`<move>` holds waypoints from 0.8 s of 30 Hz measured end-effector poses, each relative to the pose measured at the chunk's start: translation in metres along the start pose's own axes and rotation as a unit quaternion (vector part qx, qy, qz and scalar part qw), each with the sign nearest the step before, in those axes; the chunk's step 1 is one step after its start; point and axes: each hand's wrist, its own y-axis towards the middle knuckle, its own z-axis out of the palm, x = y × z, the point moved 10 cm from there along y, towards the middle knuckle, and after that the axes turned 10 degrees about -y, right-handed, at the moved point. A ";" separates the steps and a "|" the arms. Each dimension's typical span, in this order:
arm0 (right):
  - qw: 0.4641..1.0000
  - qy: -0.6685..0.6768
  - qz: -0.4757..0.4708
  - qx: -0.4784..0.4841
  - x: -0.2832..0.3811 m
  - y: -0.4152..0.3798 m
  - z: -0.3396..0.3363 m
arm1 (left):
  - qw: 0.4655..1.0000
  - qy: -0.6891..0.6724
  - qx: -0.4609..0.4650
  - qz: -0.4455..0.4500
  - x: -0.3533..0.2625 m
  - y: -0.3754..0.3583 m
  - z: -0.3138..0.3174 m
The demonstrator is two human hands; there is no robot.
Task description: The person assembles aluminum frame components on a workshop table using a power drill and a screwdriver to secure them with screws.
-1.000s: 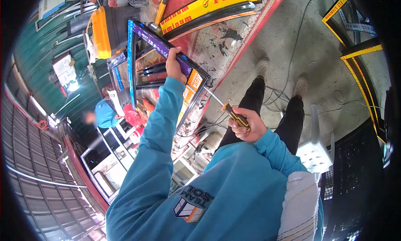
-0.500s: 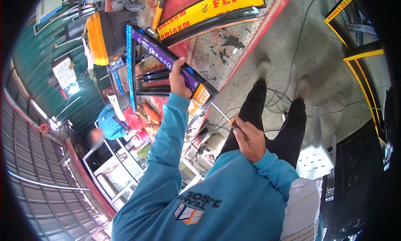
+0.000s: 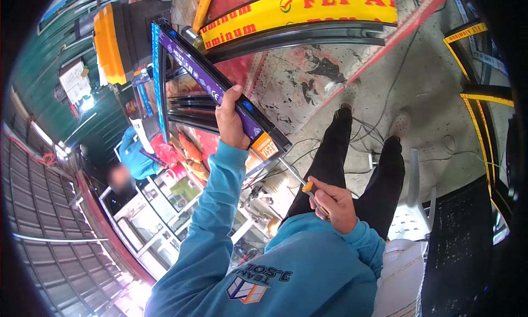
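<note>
Over the last second the right hand (image 3: 334, 203) has drawn the screwdriver (image 3: 300, 179) toward 6 o'clock — its grip closed further over the yellow handle, leaving little of it exposed. The left hand (image 3: 231, 119) has slid down the purple-wrapped aluminium frame (image 3: 212, 86) toward 5 o'clock, nearer the orange label (image 3: 268, 147).

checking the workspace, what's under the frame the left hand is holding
The left hand grips the frame. Through and below it show dark bars and red patterned cloth. The hand and purple wrap hide the rest.
</note>
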 end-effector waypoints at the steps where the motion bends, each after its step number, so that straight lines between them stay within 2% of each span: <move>1: 1.000 -0.001 0.004 0.001 0.000 0.001 0.000 | 1.000 0.005 0.006 0.000 -0.001 0.001 0.001; 4: 0.997 0.028 0.067 0.022 -0.005 0.005 0.004 | 1.000 0.011 0.004 0.005 -0.005 0.000 0.001; 6: 0.985 0.111 0.120 0.050 -0.009 0.005 0.012 | 1.000 0.015 0.000 0.003 -0.007 -0.001 0.004; 10: 0.959 0.203 0.161 0.116 -0.017 0.006 0.021 | 1.000 -0.008 0.004 0.000 -0.008 0.003 0.001; 12: 0.896 0.340 0.227 0.175 -0.031 0.001 0.034 | 1.000 -0.014 -0.005 -0.002 -0.007 0.005 -0.003; 17: 0.935 0.246 0.174 0.187 -0.034 0.011 0.016 | 1.000 -0.016 0.002 -0.005 0.000 0.002 0.000; 19: 0.967 0.113 0.130 0.190 -0.024 0.006 0.015 | 1.000 -0.018 -0.006 -0.011 -0.002 -0.006 0.004; 23: 0.968 -0.040 0.099 0.228 -0.034 -0.017 -0.013 | 0.996 -0.051 0.037 -0.057 0.000 0.001 0.006; 24: 0.977 -0.045 0.114 0.174 -0.031 -0.026 -0.022 | 0.994 -0.055 0.046 -0.081 0.000 0.001 0.006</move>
